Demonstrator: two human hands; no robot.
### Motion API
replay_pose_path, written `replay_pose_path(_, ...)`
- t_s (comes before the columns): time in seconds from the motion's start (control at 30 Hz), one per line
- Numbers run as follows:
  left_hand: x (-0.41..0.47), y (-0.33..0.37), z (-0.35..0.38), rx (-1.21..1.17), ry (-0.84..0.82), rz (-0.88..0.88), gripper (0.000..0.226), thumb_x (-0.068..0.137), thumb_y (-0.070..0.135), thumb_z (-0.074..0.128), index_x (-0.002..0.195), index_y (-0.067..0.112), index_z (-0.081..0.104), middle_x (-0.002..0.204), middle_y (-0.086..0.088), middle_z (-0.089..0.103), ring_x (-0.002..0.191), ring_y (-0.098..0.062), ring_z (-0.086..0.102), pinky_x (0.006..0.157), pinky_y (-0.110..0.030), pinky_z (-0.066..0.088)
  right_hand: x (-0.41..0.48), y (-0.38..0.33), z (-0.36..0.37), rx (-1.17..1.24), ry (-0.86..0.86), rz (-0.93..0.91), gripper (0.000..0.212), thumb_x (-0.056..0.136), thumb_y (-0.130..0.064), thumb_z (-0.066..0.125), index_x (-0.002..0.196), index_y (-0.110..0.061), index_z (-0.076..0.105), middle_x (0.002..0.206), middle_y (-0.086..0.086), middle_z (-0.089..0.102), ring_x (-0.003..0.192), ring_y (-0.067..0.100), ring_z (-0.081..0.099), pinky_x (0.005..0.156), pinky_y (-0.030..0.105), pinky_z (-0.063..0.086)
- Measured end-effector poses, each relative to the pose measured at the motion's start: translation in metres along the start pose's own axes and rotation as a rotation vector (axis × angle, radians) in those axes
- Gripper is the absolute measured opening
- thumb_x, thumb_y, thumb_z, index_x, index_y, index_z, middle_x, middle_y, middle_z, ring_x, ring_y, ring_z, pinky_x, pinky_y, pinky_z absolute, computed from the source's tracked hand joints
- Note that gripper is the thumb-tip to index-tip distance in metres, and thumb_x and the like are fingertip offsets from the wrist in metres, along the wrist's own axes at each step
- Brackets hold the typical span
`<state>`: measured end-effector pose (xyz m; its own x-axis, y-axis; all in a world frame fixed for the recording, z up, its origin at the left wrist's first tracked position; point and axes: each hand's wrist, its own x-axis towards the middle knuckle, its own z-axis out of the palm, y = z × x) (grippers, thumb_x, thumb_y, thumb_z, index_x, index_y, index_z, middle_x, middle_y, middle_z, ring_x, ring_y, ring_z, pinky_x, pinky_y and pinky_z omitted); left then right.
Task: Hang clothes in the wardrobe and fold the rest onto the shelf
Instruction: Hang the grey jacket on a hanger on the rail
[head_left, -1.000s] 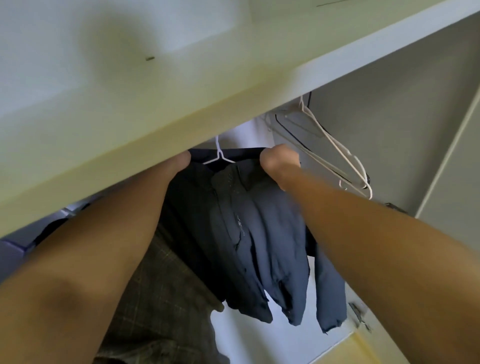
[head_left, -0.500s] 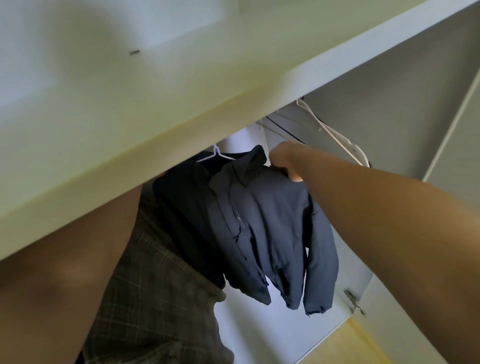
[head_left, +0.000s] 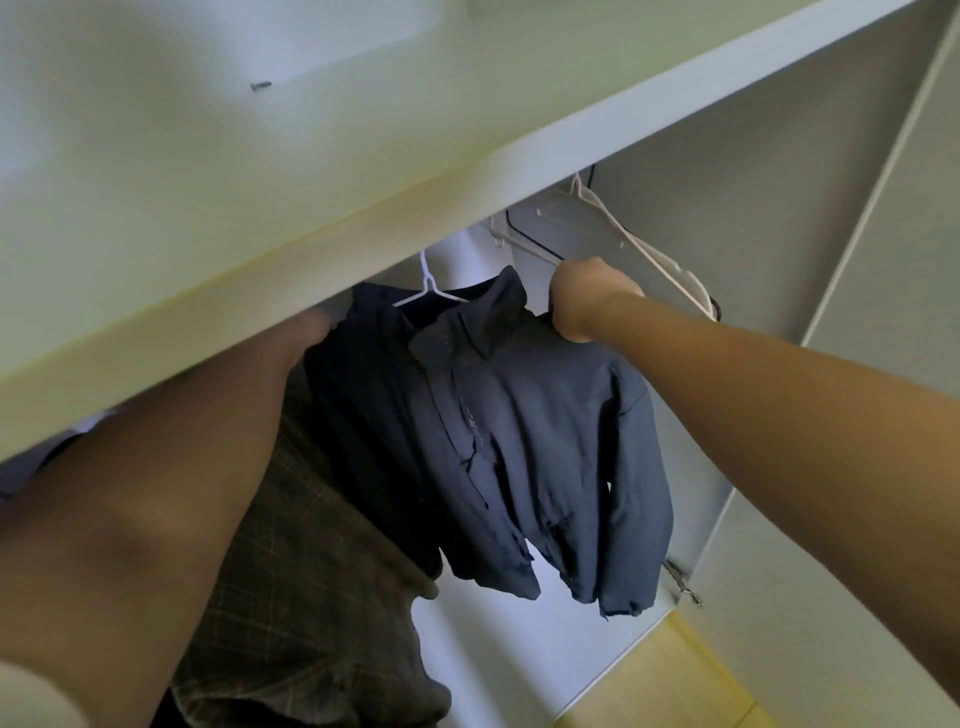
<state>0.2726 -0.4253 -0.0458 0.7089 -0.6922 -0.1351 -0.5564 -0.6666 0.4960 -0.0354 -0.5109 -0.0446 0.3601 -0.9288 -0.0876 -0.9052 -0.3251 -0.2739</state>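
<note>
So the right hand (head_left: 592, 301), just right of centre in the frame, is bunched up with its fingers curled down onto the shoulder of the dark blue jacket (head_left: 519, 441). It looks clamped on the fabric right beside the collar, though the fingertips themselves are tucked out of sight. The left hand (head_left: 311, 335) is at the jacket's other shoulder, left of centre, but the edge of the shelf board (head_left: 311, 182) covers most of it, so honestly can't tell what those fingers are up to. Both bare forearms run in from the bottom corners.

The jacket is in the middle of the frame, on a white hanger (head_left: 431, 291) whose hook goes up behind the shelf edge. Collar up top, zip front facing the camera, sleeves and hem dangling loose toward the lower middle. Just left of it and partly behind the left arm there's a brown plaid garment (head_left: 311, 571), touching the jacket.

A few empty hangers (head_left: 649, 254) sit in the upper right, just past the right hand. The pale wardrobe wall (head_left: 779, 208) fills the right side, there's a metal hinge (head_left: 683, 584) lower right, and a bit of yellow floor (head_left: 675, 675) at the bottom.
</note>
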Motion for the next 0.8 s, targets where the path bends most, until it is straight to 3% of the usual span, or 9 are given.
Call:
replay_pose_path(0.13, 0.012, -0.007, 0.008, 0.109, -0.022, 0.022, 0.031, 0.108, 0.023, 0.041, 0.121, 0.002, 0.06, 0.119, -0.019, 0.058, 0.104, -0.033, 0.055, 0.092, -0.043, 0.044, -0.012, 0.007, -0.002, -0.033, -0.009, -0.02, 0.035, 0.098, -0.045, 0.058, 0.095, -0.01, 0.053, 0.1, 0.01, 0.057, 0.095, 0.036, 0.057, 0.081, 0.041, 0.046)
replay_pose_path(0.23, 0.013, -0.003, 0.006, 0.164, -0.007, 0.146, 0.031, 0.106, 0.021, 0.045, 0.117, 0.003, 0.068, 0.116, -0.019, 0.065, 0.107, -0.035, 0.061, 0.098, -0.044, 0.047, -0.022, 0.01, -0.005, -0.134, -0.042, 0.008, 0.049, 0.098, -0.059, 0.046, 0.114, -0.014, 0.057, 0.132, 0.013, 0.056, 0.132, 0.038, 0.044, 0.112, 0.052, 0.028)
replay_pose_path(0.33, -0.004, 0.02, 0.01, -0.062, -0.008, 0.376, 0.024, 0.101, 0.016, 0.051, 0.107, 0.018, 0.074, 0.116, -0.008, 0.072, 0.11, -0.027, 0.065, 0.103, -0.038, 0.05, -0.029, 0.012, 0.001, -0.171, -0.103, 0.041, 0.057, 0.097, -0.065, 0.038, 0.114, -0.015, 0.058, 0.143, 0.013, 0.051, 0.143, 0.04, 0.032, 0.117, 0.064, 0.008)
replay_pose_path(0.4, -0.017, 0.04, 0.013, -0.267, -0.015, 0.457, 0.025, 0.099, 0.02, 0.055, 0.113, 0.028, 0.074, 0.121, 0.002, 0.072, 0.116, -0.019, 0.065, 0.11, -0.036, 0.046, -0.035, 0.012, 0.006, -0.15, -0.094, 0.027, 0.054, 0.098, -0.064, 0.035, 0.102, -0.015, 0.057, 0.129, 0.013, 0.058, 0.134, 0.039, 0.044, 0.116, 0.064, 0.014)
replay_pose_path(0.47, -0.038, 0.059, 0.012, -0.357, -0.013, 0.521, 0.025, 0.097, 0.026, 0.056, 0.114, 0.029, 0.074, 0.123, 0.008, 0.071, 0.12, -0.014, 0.062, 0.112, -0.031, 0.042, -0.044, 0.009, 0.014, -0.066, -0.076, -0.049, 0.055, 0.102, -0.06, 0.033, 0.099, -0.012, 0.059, 0.112, 0.012, 0.062, 0.118, 0.035, 0.056, 0.107, 0.051, 0.038)
replay_pose_path(0.53, -0.056, 0.077, 0.011, -0.356, -0.017, 0.562, 0.024, 0.094, 0.043, 0.055, 0.105, 0.034, 0.074, 0.118, 0.01, 0.072, 0.115, -0.01, 0.062, 0.106, -0.029, 0.044, -0.054, 0.004, 0.023, 0.124, -0.093, -0.121, 0.062, 0.104, -0.06, 0.029, 0.112, -0.007, 0.06, 0.113, 0.015, 0.063, 0.108, 0.032, 0.059, 0.087, 0.038, 0.044)
replay_pose_path(0.6, -0.065, 0.089, 0.012, -0.335, -0.013, 0.576, 0.028, 0.092, 0.052, 0.052, 0.089, 0.033, 0.073, 0.103, 0.011, 0.076, 0.102, -0.012, 0.067, 0.095, -0.028, 0.048, -0.07, -0.003, 0.031, 0.249, -0.093, -0.154, 0.069, 0.101, -0.067, 0.027, 0.127, -0.009, 0.055, 0.12, 0.014, 0.06, 0.108, 0.032, 0.057, 0.083, 0.037, 0.041)
replay_pose_path(0.7, -0.072, 0.094, 0.02, -0.515, -0.014, 0.528, 0.024, 0.103, 0.019, 0.048, 0.086, 0.006, 0.059, 0.082, -0.003, 0.066, 0.071, -0.015, 0.062, 0.069, -0.02, 0.048, -0.089, -0.015, 0.051, 0.104, -0.081, -0.252, 0.046, 0.104, -0.049, 0.04, 0.127, -0.012, 0.055, 0.113, 0.01, 0.061, 0.095, 0.029, 0.057, 0.078, 0.034, 0.043)
replay_pose_path(0.8, -0.084, 0.085, 0.018, -0.549, 0.038, 0.496, 0.022, 0.107, 0.01, 0.041, 0.091, 0.004, 0.055, 0.076, -0.004, 0.059, 0.063, -0.012, 0.054, 0.059, -0.019, 0.045, -0.1, -0.032, 0.072, 0.059, -0.069, -0.283, 0.027, 0.103, -0.026, 0.042, 0.116, -0.01, 0.061, 0.1, 0.009, 0.059, 0.086, 0.027, 0.058, 0.075, 0.036, 0.05)
